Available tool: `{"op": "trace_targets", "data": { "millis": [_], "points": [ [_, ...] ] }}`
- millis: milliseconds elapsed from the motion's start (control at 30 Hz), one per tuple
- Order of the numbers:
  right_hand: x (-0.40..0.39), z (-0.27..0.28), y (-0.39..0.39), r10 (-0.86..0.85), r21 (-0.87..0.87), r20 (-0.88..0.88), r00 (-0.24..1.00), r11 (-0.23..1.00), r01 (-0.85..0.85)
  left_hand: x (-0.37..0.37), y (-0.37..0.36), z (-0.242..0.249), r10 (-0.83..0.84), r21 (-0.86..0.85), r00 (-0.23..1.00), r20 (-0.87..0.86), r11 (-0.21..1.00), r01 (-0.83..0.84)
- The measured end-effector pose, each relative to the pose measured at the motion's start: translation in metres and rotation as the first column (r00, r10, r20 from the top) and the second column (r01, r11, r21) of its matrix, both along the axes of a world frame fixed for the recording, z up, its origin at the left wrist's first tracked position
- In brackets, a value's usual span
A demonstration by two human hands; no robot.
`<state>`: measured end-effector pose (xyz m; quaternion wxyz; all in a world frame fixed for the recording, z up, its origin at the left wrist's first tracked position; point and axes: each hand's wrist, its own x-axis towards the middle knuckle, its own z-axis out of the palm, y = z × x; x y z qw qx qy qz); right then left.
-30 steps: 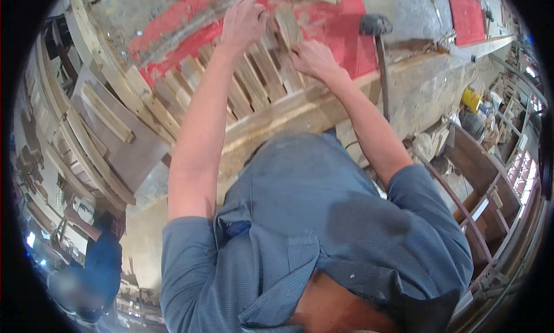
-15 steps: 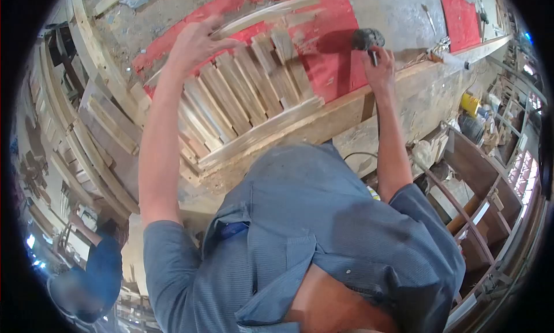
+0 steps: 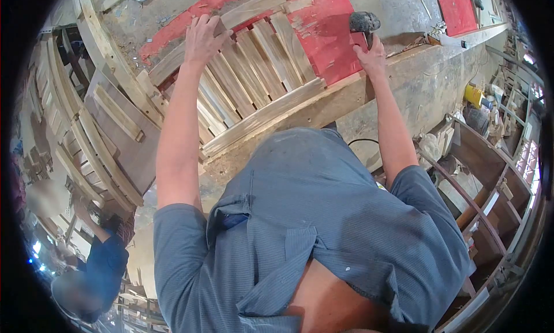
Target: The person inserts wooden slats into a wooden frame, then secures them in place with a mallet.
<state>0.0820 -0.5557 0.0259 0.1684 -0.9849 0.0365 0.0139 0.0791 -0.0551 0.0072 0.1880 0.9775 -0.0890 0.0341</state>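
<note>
Several pale wooden slats [image 3: 249,64] stand side by side between a straight rail [image 3: 265,116] near my body and a curved rail [image 3: 254,8] on the far side. My left hand [image 3: 203,40] rests on the curved rail at the slats' far ends, its fingers spread. To the right, my right hand [image 3: 372,57] is wrapped round the handle of a black-headed mallet [image 3: 365,22]. The mallet is over the edge of a red sheet [image 3: 326,44], apart from the slats.
Curved wooden pieces [image 3: 95,154] lie at the left. Another person [image 3: 95,275] is at the lower left. A second red piece [image 3: 456,10] lies at the upper right. Brown frames [image 3: 485,183] stand at the right.
My left hand has moved slightly right and up onto the curved rail, which now lies against the slats' far ends. The mallet has shifted slightly up in my right hand.
</note>
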Motion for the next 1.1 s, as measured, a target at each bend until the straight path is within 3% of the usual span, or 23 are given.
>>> {"op": "trace_targets", "data": {
  "millis": [67,167,233,267,300,333,400,433,500,533,567,600,633,667,700,733,800,833,867,933,967,1067,1100],
  "points": [
    [0.003,0.005,0.006,-0.011,-0.004,-0.036,0.999,1.0,0.011,0.002,0.002,0.0,0.006,0.045,1.0,-0.026,0.999,-0.005],
    [0.003,0.018,0.029,-0.074,-0.091,0.067,0.995,0.993,0.08,0.013,0.006,0.01,-0.028,-0.075,0.999,0.016,0.997,0.03],
    [0.011,0.057,0.091,0.043,0.19,0.294,0.955,0.977,-0.102,0.03,-0.002,0.062,0.218,-0.446,0.957,0.192,0.888,-0.113],
    [0.015,0.077,0.133,0.182,0.273,0.313,0.932,0.923,-0.272,0.037,-0.015,0.101,0.31,-0.668,0.949,0.057,0.718,-0.195],
    [0.015,0.096,0.177,0.303,0.363,0.345,0.888,0.829,-0.424,0.038,-0.009,0.119,0.216,-0.852,0.975,-0.062,0.498,-0.165],
    [0.015,0.112,0.215,0.31,0.402,0.341,0.888,0.805,-0.435,0.039,-0.004,0.136,0.118,-0.956,0.979,-0.164,0.224,-0.188],
    [0.022,0.137,0.273,0.519,0.15,0.261,0.814,0.811,-0.565,0.038,-0.016,0.131,0.188,-0.986,0.976,-0.111,-0.143,-0.084],
    [0.037,0.126,0.282,0.53,0.168,0.278,0.801,0.794,-0.584,0.035,-0.057,0.12,0.49,-0.984,0.867,-0.091,-0.179,-0.002],
    [0.074,0.083,0.274,0.601,0.295,0.129,0.788,0.736,-0.61,0.012,-0.073,0.129,0.622,-0.915,0.739,-0.26,-0.403,0.018],
    [0.089,0.066,0.272,0.607,0.306,0.124,0.785,0.729,-0.612,-0.012,-0.071,0.116,0.629,-0.917,0.731,-0.265,-0.398,0.011],
    [0.103,0.049,0.272,0.728,0.141,0.107,0.677,0.663,-0.735,-0.045,-0.073,0.088,0.592,-0.925,0.711,-0.379,-0.237,-0.296],
    [0.112,0.034,0.275,0.828,-0.023,0.062,0.557,0.559,-0.829,-0.063,-0.071,0.069,0.573,-0.819,0.654,-0.495,-0.054,-0.572],
    [0.116,0.027,0.28,0.831,-0.005,0.045,0.555,0.556,-0.831,-0.067,-0.065,0.058,0.573,-0.803,0.639,-0.513,-0.06,-0.592],
    [0.119,0.027,0.284,0.875,-0.094,-0.141,0.463,0.453,-0.886,-0.071,-0.057,0.044,0.621,-0.731,0.78,-0.079,0.496,-0.469],
    [0.119,0.026,0.289,0.878,-0.165,-0.318,0.357,0.32,-0.933,-0.071,-0.048,0.03,0.39,-0.359,0.863,0.321,0.893,-0.27],
    [0.116,0.02,0.293,0.883,-0.161,-0.319,0.346,0.309,-0.937,-0.061,-0.038,0.021,0.399,-0.357,0.86,0.317,0.891,-0.281],
    [0.106,0.002,0.294,0.912,-0.178,-0.201,0.359,0.326,-0.928,-0.039,-0.024,0.012,0.317,-0.123,0.91,0.268,0.948,-0.294],
    [0.098,-0.002,0.292,0.944,-0.235,0.011,0.33,0.323,-0.917,-0.036,-0.019,0.009,0.292,-0.112,0.941,0.169,0.955,-0.276],
    [0.095,-0.006,0.291,0.947,-0.236,0.002,0.32,0.312,-0.92,-0.037,-0.015,0.002,0.303,-0.12,0.939,0.165,0.951,-0.285],
    [0.086,-0.012,0.29,0.907,-0.143,0.033,0.42,0.42,-0.896,-0.04,-0.005,-0.007,0.24,-0.131,0.966,0.097,0.965,-0.227],
    [0.083,-0.013,0.292,0.879,-0.019,-0.043,0.475,0.475,-0.88,-0.04,0.0,-0.011,0.236,-0.18,0.963,0.127,0.961,-0.212],
    [0.064,-0.018,0.301,0.836,-0.113,0.043,0.547,0.548,-0.829,-0.041,0.014,-0.017,0.167,-0.159,0.964,0.209,0.978,-0.135],
    [0.058,-0.013,0.297,0.832,-0.121,0.03,0.554,0.554,-0.824,-0.044,0.015,-0.014,0.18,-0.147,0.976,0.12,0.976,-0.162]
  ]
}}
